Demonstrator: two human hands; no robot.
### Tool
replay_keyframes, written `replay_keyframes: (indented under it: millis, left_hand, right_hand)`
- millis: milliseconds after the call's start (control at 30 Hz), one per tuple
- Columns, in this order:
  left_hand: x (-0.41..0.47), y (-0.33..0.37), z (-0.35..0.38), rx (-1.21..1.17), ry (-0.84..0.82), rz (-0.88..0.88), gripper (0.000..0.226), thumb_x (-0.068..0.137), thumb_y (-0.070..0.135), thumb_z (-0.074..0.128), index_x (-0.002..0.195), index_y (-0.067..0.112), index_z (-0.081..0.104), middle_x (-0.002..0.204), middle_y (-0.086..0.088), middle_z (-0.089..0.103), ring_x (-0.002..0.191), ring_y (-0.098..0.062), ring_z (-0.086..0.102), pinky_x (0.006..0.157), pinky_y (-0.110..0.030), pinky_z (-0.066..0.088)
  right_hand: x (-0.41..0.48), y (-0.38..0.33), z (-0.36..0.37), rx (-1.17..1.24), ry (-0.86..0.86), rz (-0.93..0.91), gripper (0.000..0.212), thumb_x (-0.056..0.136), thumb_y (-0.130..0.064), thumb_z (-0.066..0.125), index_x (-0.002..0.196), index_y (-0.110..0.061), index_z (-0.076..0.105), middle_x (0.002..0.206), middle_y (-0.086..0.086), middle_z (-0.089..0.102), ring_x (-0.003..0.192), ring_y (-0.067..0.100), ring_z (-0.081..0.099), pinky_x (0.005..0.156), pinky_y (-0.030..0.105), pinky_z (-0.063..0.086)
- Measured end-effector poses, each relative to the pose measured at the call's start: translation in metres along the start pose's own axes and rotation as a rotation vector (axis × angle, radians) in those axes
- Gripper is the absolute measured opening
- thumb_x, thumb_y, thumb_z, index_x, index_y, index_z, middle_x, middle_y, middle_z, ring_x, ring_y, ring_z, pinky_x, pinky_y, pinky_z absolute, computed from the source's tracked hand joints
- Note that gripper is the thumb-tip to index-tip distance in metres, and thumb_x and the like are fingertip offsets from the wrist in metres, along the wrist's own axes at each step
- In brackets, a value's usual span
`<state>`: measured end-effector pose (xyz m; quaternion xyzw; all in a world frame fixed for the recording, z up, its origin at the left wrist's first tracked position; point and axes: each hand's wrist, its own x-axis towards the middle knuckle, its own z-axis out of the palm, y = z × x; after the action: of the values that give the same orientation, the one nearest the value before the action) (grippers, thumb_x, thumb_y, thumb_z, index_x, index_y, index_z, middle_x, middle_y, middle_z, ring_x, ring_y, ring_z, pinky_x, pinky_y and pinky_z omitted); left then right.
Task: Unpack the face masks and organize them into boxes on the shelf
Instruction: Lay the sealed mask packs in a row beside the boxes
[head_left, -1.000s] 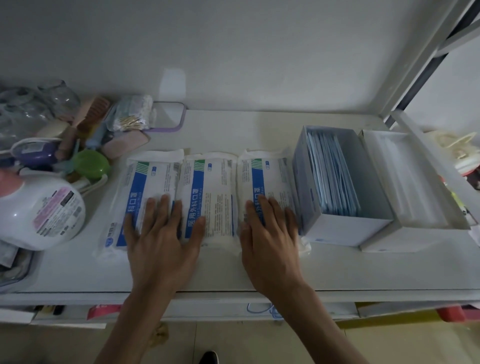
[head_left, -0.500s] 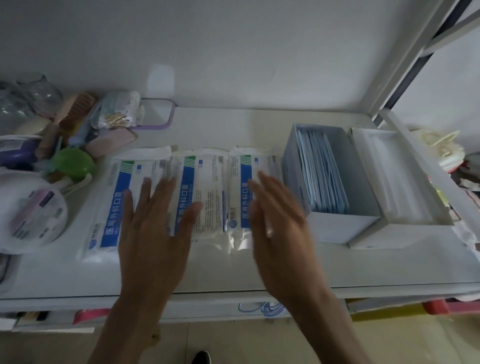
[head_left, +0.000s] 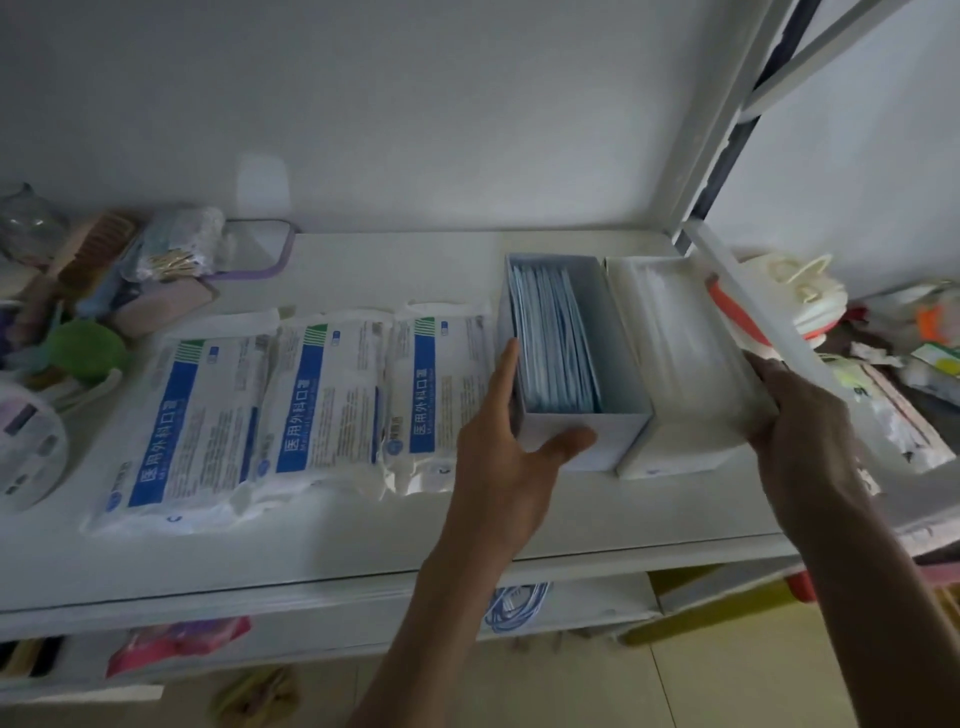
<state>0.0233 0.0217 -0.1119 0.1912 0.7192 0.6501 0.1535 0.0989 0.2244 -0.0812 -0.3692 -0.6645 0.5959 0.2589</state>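
Note:
Three sealed white-and-blue face mask packs (head_left: 327, 400) lie side by side on the white shelf (head_left: 571, 519). To their right stand two open boxes, touching each other. The grey box (head_left: 615, 343) holds upright blue masks. The white box (head_left: 675, 452) holds white masks. My left hand (head_left: 509, 447) grips the grey box's near left corner, fingers along its left wall and thumb across its front. My right hand (head_left: 800, 431) clasps the white box's right side, partly hidden by the shelf's slanted rail (head_left: 748, 306).
Toiletries crowd the shelf's left end: a green lid (head_left: 85, 351), a bag of cotton swabs (head_left: 182, 244), a white bottle (head_left: 26, 441) and a purple-edged mirror (head_left: 260, 249). Loose items, including an orange-and-white object (head_left: 789, 306), lie beyond the rail on the right. A lower shelf sits beneath.
Both hands have lifted off the mask packs and moved right. The left now grips the grey box and the right holds the white box. The camera has turned slightly right.

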Motion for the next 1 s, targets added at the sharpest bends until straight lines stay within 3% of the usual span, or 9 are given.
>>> replay_keyframes:
  millis: [100,233,333,433,500,600,667,833,1000]
  left_hand:
    - [-0.005,-0.004,0.004,-0.032,0.061,0.027,0.089,0.076,0.025,0.074,0.15,0.03,0.025,0.152,0.006,0.033,0.137,-0.008,0.035,0.108,-0.032,0.039]
    - [-0.011,-0.004,0.008,-0.024,0.086,0.038,0.086,0.077,0.026,0.074,0.149,0.028,0.028,0.15,0.004,0.036,0.136,-0.009,0.037,0.103,-0.019,0.04]
    - [-0.013,-0.003,0.009,0.0,0.102,0.056,0.089,0.077,0.027,0.075,0.15,0.028,0.025,0.152,0.003,0.033,0.138,-0.012,0.034,0.102,-0.016,0.04]
    - [-0.016,-0.006,0.01,-0.024,0.108,0.045,0.102,0.072,0.008,0.079,0.152,0.022,0.018,0.149,-0.001,0.036,0.133,-0.009,0.041,0.086,-0.008,0.047]
    - [-0.019,-0.012,0.014,-0.019,0.114,0.009,0.1,0.068,0.003,0.082,0.15,0.021,0.027,0.143,-0.003,0.045,0.127,-0.012,0.048,0.084,-0.013,0.052]
    - [-0.02,-0.02,0.017,0.022,0.181,-0.021,0.081,0.072,0.012,0.08,0.143,0.021,0.043,0.137,0.0,0.055,0.126,-0.013,0.051,0.097,-0.031,0.05]
    - [-0.017,-0.023,0.016,0.02,0.228,-0.032,0.073,0.074,0.015,0.079,0.14,0.019,0.047,0.134,0.001,0.058,0.125,-0.012,0.053,0.1,-0.038,0.048]
    - [-0.015,-0.023,0.018,0.032,0.246,-0.03,0.071,0.073,0.012,0.079,0.137,0.018,0.051,0.132,0.0,0.06,0.122,-0.014,0.055,0.097,-0.037,0.05]
    - [-0.017,-0.019,0.017,0.022,0.239,-0.033,0.073,0.072,0.009,0.08,0.138,0.02,0.05,0.133,0.003,0.059,0.122,-0.009,0.055,0.097,-0.035,0.05]
  right_hand:
    - [0.001,0.005,0.004,0.052,0.013,-0.011,0.031,0.1,-0.021,0.04,0.103,-0.024,0.071,0.101,-0.006,0.063,0.107,0.022,0.055,0.104,0.043,0.042]
    - [0.009,0.006,0.008,0.03,0.033,-0.021,0.034,0.103,-0.025,0.037,0.124,-0.019,0.063,0.106,-0.006,0.059,0.113,0.024,0.052,0.107,0.044,0.039]
    - [0.005,0.004,0.008,0.09,0.006,-0.049,0.036,0.102,-0.031,0.039,0.127,-0.016,0.06,0.106,-0.006,0.057,0.115,0.027,0.052,0.106,0.046,0.041]
    - [-0.007,0.011,-0.003,0.117,0.013,-0.157,0.048,0.097,-0.047,0.042,0.115,-0.005,0.057,0.107,0.009,0.059,0.115,0.034,0.051,0.106,0.052,0.039]
    - [-0.018,0.018,-0.01,0.1,-0.062,-0.209,0.051,0.095,-0.052,0.044,0.105,-0.002,0.051,0.105,0.021,0.052,0.115,0.039,0.048,0.105,0.054,0.036]
    - [-0.032,0.028,-0.011,0.029,-0.19,-0.205,0.039,0.089,-0.046,0.056,0.097,-0.008,0.053,0.09,0.005,0.058,0.088,0.007,0.062,0.085,0.033,0.048]
    - [-0.034,0.034,-0.008,-0.026,-0.198,-0.222,0.038,0.083,-0.041,0.065,0.097,-0.007,0.055,0.087,0.003,0.06,0.077,0.0,0.06,0.074,0.025,0.046]
    - [-0.024,0.044,-0.004,-0.011,-0.162,-0.219,0.054,0.076,-0.044,0.073,0.107,-0.003,0.055,0.099,0.012,0.063,0.094,0.022,0.064,0.081,0.034,0.054]
    - [-0.025,0.044,-0.006,-0.051,-0.142,-0.196,0.067,0.067,-0.052,0.073,0.113,-0.007,0.054,0.105,0.007,0.064,0.103,0.021,0.063,0.093,0.042,0.052]
